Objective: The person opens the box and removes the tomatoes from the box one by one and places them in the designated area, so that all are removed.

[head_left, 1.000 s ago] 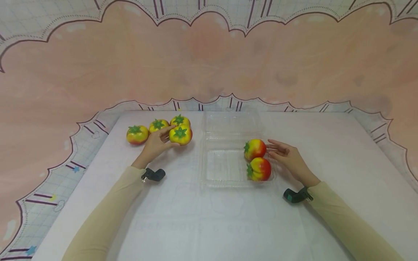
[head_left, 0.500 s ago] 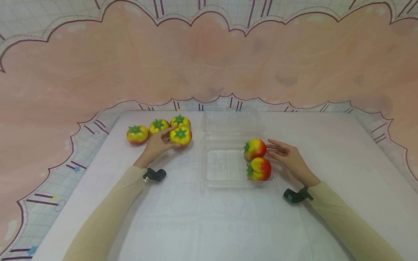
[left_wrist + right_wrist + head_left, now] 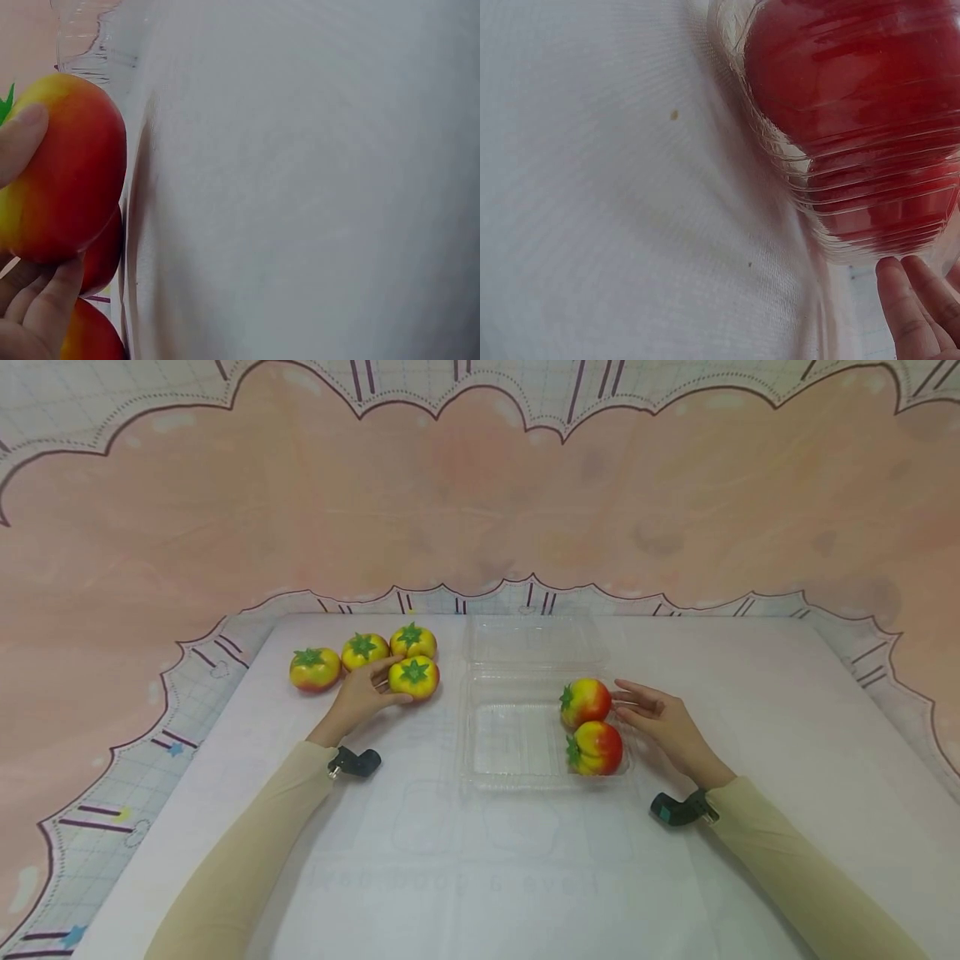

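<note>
Plainly, left grip (image 3: pixel 360 695) pinches fruit (image 3: pixel 416 680), right grip (image 3: pixel 662 725) relaxed — white table (image 3: pixel 450 843), peach backdrop (image 3: pixel 480 502) behind

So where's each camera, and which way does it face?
Head: on the head, facing forward and down at table and clear box; left hand, right hand and sleeves show.
Left wrist: on that wrist, facing the held fruit; thumb and left fingers show.
Right wrist: on that wrist, facing the box's side; right fingers show.
Head and left wrist share the held fruit.

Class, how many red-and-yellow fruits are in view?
6: one fruit in the left hand, three fruits near it on the white table, two fruits in the clear container.
</note>
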Tool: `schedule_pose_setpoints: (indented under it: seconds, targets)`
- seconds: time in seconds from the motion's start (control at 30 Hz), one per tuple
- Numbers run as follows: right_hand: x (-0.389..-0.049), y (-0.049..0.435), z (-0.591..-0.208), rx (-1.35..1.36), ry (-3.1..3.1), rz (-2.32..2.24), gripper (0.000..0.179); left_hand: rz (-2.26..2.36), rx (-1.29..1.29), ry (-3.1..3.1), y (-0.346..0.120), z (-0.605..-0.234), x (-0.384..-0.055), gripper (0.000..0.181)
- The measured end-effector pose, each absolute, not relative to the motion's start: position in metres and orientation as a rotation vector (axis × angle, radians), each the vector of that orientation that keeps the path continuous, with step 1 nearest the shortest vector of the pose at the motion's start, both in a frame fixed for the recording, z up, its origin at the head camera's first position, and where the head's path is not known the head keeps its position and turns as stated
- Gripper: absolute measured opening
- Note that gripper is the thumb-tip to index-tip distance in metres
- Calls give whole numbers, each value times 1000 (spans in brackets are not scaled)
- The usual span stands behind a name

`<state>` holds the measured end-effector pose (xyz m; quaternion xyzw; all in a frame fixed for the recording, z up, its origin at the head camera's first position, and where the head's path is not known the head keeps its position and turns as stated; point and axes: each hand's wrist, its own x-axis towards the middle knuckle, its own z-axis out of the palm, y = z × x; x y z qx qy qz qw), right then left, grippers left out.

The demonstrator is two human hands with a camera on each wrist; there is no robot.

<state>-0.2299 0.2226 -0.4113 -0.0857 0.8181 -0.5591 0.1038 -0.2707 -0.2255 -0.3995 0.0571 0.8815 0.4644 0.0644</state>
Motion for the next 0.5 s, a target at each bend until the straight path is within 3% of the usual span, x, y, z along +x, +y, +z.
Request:
schedule_pose_setpoints:
  seconds: [0.5]
  targets:
    - [-228,222,-410,-246,2407,-1645,56,1435,150,2606,-227,-401,-270,69]
